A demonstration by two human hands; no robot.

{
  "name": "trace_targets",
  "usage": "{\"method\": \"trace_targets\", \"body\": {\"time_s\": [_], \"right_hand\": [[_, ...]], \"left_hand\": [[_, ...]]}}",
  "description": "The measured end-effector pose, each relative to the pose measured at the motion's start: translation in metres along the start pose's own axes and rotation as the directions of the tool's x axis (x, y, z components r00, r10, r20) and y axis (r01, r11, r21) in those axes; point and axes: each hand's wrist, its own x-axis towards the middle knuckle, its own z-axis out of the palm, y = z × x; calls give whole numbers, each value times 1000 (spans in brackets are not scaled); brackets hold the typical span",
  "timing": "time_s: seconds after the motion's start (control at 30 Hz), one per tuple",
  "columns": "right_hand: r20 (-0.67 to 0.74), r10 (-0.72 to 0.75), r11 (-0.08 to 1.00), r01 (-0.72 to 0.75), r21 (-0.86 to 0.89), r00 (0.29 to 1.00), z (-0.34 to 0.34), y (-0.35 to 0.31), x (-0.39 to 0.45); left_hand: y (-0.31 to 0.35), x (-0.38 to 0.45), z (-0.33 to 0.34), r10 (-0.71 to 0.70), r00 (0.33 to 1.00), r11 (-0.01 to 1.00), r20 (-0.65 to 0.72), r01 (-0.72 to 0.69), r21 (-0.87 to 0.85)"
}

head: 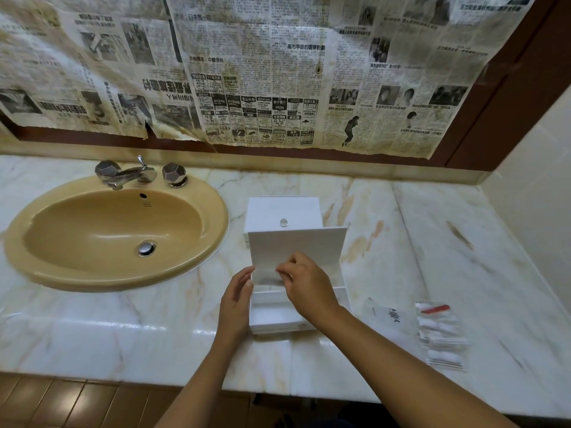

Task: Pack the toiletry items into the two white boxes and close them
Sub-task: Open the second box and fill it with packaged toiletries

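Both hands work the near white cardboard box point(278, 307) at the marble worktop's point(154, 319) front edge, left hand point(236, 299) flat against its side, right hand point(304, 284) pinching the raised lid point(296, 245), so packing the clear toiletry packets point(440, 332) lying rightward likely comes next.

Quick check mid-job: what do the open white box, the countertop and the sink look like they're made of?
Open white lidded box: matte white, likely stiff card or thin board; flat lid panel. Pale veined countertop: polished marble-like stone; brown veins, glossy reflections. Mustard-yellow oval sink: probably glazed ceramic; smooth sheen.
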Motion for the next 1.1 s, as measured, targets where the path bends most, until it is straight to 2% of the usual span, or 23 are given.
{"method": "trace_targets", "body": {"time_s": [0.13,0.23,0.33,0.5,0.57,0.67,0.93,1.1], "right_hand": [[173,103,991,-85,-107,980,7,10,-3],[286,121,972,-55,-228,951,5,13,-4],[352,138,961,-38,-275,926,3,15,-8],[222,83,983,-43,-181,972,6,13,-11],[274,27,982,25,-187,961,8,10,-13],[362,77,970,14,-242,929,9,11,-15],[386,224,949,-111,-295,895,11,20,-11],[365,215,950,-106,-295,906,10,16,-11]], "left_hand": [[0,1,0,0,1000,1000,5,0,-3],[-1,2,-1,4,1000,1000,7,-4,-7],[-3,3,-2,-6,1000,1000,11,6,-8],[0,2,-1,-12,1000,1000,8,12,-21],[1,1,-1,-15,1000,1000,12,16,-18],[-1,2,-2,-20,1000,1000,11,20,-21],[-3,2,-1,-9,1000,1000,8,9,0],[-4,2,0,-11,1000,1000,1,11,10]]}}
